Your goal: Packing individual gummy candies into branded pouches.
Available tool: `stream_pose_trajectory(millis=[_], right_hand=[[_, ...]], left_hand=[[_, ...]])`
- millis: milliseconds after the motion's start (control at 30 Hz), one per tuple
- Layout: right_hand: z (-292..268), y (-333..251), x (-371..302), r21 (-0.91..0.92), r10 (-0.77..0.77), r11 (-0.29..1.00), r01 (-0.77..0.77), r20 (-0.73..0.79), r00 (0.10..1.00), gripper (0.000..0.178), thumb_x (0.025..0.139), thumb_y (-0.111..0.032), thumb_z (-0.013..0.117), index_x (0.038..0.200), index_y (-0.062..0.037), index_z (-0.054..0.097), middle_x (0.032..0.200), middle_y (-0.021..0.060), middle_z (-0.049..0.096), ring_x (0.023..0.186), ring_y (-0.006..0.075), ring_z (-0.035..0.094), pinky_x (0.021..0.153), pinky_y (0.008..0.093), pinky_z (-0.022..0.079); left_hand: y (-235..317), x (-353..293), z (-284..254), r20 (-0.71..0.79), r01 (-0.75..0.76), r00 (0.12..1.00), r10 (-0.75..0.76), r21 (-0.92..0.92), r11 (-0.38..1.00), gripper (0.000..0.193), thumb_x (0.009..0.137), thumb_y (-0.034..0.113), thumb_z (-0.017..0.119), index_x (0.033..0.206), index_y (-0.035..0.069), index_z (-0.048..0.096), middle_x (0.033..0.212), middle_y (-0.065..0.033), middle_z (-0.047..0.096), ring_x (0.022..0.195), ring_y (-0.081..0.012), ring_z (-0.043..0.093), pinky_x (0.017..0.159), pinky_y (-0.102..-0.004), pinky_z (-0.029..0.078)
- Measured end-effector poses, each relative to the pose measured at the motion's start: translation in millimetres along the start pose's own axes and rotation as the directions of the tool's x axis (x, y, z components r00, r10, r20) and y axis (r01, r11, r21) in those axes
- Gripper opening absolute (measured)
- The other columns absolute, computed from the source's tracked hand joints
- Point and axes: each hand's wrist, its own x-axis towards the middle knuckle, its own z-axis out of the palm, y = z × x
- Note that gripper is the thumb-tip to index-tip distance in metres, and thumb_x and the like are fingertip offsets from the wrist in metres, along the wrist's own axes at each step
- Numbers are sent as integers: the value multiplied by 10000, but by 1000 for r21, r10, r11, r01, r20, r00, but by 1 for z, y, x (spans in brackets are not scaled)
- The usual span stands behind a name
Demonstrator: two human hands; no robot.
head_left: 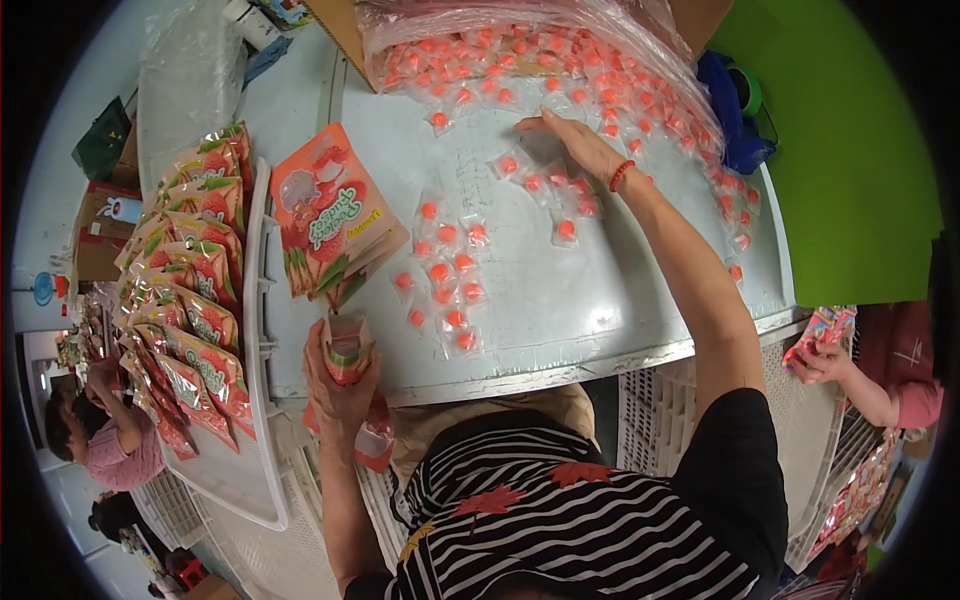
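My left hand (340,392) is closed around a red and green printed pouch (347,352), holding it upright with its mouth spread at the table's front edge. My right hand (572,140), a red bead bracelet at the wrist, reaches over the table with its fingers stretched and curved. Just below its palm lie several clear-wrapped red candies (565,231); whether the fingers touch any is hard to see. Another loose group of wrapped candies (441,271) lies between my two hands. Flat printed pouches (335,210) are stacked behind my left hand.
A large heap of wrapped candies (600,75) spills from a plastic-lined carton at the back. Filled pouches (195,300) stand in rows in a white tray (262,440) at left. A co-worker's hand (822,362) holds a colourful packet at right. A blue object (735,115) hangs by the right edge.
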Motion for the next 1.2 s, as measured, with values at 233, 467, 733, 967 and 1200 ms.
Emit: stream_pose_trajectory(millis=[233,467,733,967,1200], right_hand=[[20,1,11,-80,71,995,-66,67,995,629,949,-543,286,1187,-61,613,1230,137,589,1227,294,472,1066,390,302],[12,4,-49,-494,-345,743,451,294,891,379,993,-274,383,1197,-17,573,1297,153,526,1282,332,399,1086,407,287],[-2,54,-122,-315,-172,947,60,-341,924,412,987,-320,401,1264,-40,522,1296,107,530,1256,271,445,1083,367,282],[13,40,-122,-234,-105,972,1,-433,895,504,962,-360,394,1308,1,458,1298,158,504,1229,255,461,1051,336,316],[50,24,-94,-741,-478,523,421,154,865,710,780,-525,652,1339,-133,456,1413,152,376,1315,415,299,1068,539,257]], left_hand=[[0,5,2,-22,-16,1000,17,36,999,735,661,104,787,1299,27,431,1175,-191,554,1039,-334,572,891,-380,455],[-2,0,-6,-1,-2,1000,2,-9,1000,764,661,154,798,1309,18,415,1200,-194,516,1091,-380,514,929,-431,432],[-13,-7,-15,-43,-1,999,1,-6,1000,764,660,174,807,1300,21,419,1199,-190,524,1099,-377,511,935,-434,421],[-19,-8,-14,-56,-46,997,46,5,999,765,667,188,802,1306,27,414,1201,-185,524,1097,-372,510,937,-439,416],[-12,-20,-18,-33,-60,998,61,18,998,730,678,118,787,1302,10,424,1183,-192,536,1050,-359,553,890,-387,454]])
